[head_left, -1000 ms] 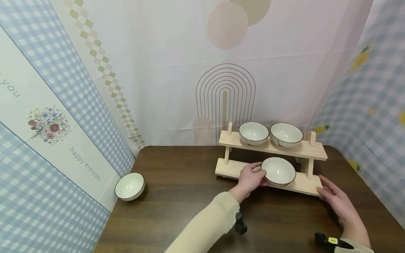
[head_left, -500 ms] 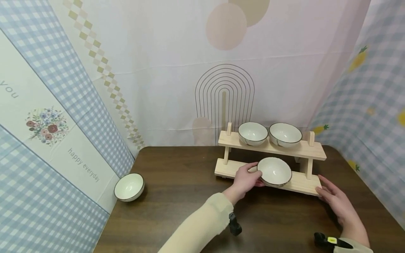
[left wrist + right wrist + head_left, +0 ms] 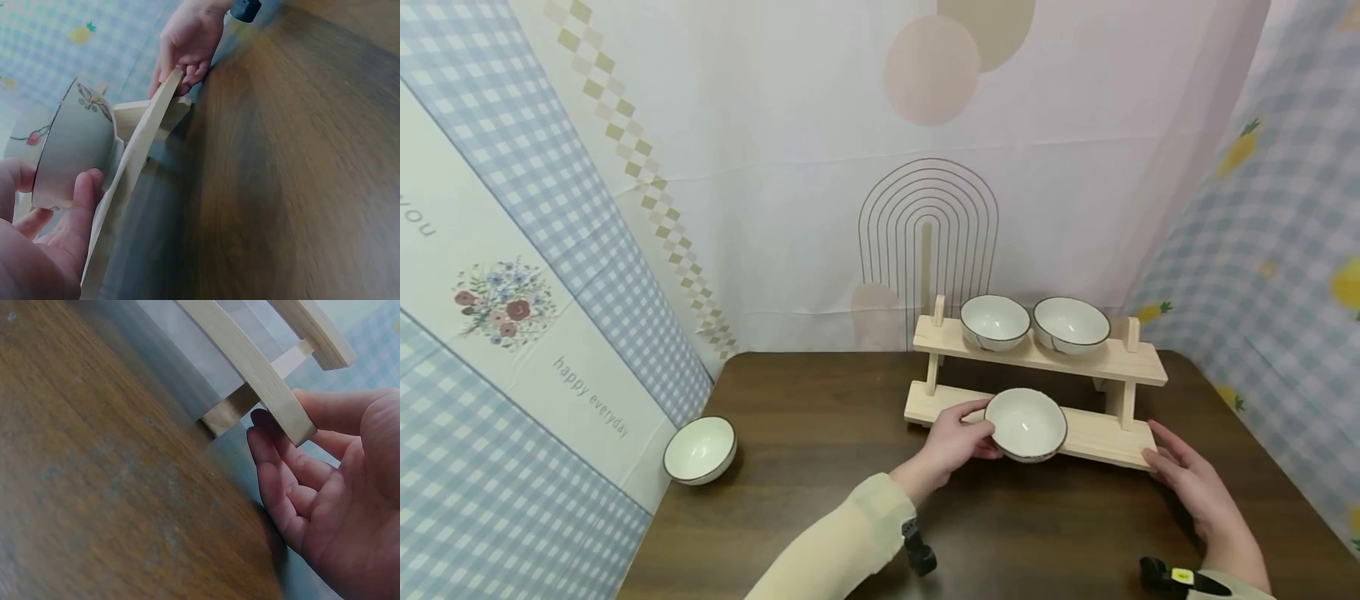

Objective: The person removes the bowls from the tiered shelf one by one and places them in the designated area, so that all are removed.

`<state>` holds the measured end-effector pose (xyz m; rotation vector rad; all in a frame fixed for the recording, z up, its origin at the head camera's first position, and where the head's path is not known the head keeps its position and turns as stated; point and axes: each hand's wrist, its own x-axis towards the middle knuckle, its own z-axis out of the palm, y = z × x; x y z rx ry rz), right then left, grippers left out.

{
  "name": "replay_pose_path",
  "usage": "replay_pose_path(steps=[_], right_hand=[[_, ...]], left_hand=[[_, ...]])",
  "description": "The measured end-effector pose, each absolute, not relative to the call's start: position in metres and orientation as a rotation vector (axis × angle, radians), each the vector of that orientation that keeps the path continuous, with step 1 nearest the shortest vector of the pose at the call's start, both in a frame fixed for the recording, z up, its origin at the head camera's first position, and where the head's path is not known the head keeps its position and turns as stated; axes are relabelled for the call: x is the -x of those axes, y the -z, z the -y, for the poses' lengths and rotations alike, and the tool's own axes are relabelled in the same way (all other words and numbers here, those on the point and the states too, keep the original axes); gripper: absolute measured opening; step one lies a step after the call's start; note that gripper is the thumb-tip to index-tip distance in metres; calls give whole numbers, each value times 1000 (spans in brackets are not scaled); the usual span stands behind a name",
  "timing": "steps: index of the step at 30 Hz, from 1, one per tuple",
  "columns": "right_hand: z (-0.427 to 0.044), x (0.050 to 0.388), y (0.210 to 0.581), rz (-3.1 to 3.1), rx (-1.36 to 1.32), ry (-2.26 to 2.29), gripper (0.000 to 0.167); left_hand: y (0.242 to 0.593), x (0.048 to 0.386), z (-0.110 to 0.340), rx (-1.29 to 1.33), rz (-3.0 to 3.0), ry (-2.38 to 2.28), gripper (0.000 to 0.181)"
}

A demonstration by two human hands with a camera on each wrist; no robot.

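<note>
A white bowl with a dark rim [image 3: 1026, 423] is gripped at its left side by my left hand [image 3: 953, 442], thumb at the rim, over the lower shelf's front edge. In the left wrist view the bowl [image 3: 78, 144] shows a painted flower, and fingers of my left hand [image 3: 47, 244] lie under and beside it. My right hand [image 3: 1195, 483] holds the right end of the lower board of the wooden rack [image 3: 1105, 437]. In the right wrist view my right hand [image 3: 337, 481] pinches the board's end [image 3: 290, 415] between thumb and fingers.
Two similar bowls [image 3: 996, 323] [image 3: 1071, 325] sit side by side on the rack's upper shelf. Another bowl [image 3: 700, 451] stands at the left edge of the brown table [image 3: 790, 500]. Patterned cloths hang behind and at both sides.
My left hand has moved the gripped bowl left along the lower shelf and slightly toward the front. The right hand keeps its hold on the board's end. The head view has shifted slightly.
</note>
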<state>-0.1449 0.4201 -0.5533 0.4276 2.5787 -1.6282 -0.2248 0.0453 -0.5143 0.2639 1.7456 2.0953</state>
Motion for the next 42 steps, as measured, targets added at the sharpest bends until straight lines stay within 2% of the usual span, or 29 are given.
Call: replay_pose_path(steps=[24,35,42], right_hand=[[-417,146,553,-2589,-420,1635,89],[-425,148,552,-2560,-449,1599,91],[-425,153,554,-2527,-444,1614,91]], left_hand=[[516,230,108,-255,-1946,-2071,59],[511,227,161,-213,-2077,-2010,56],[515,220,193,-98,-2093,-2002,58]])
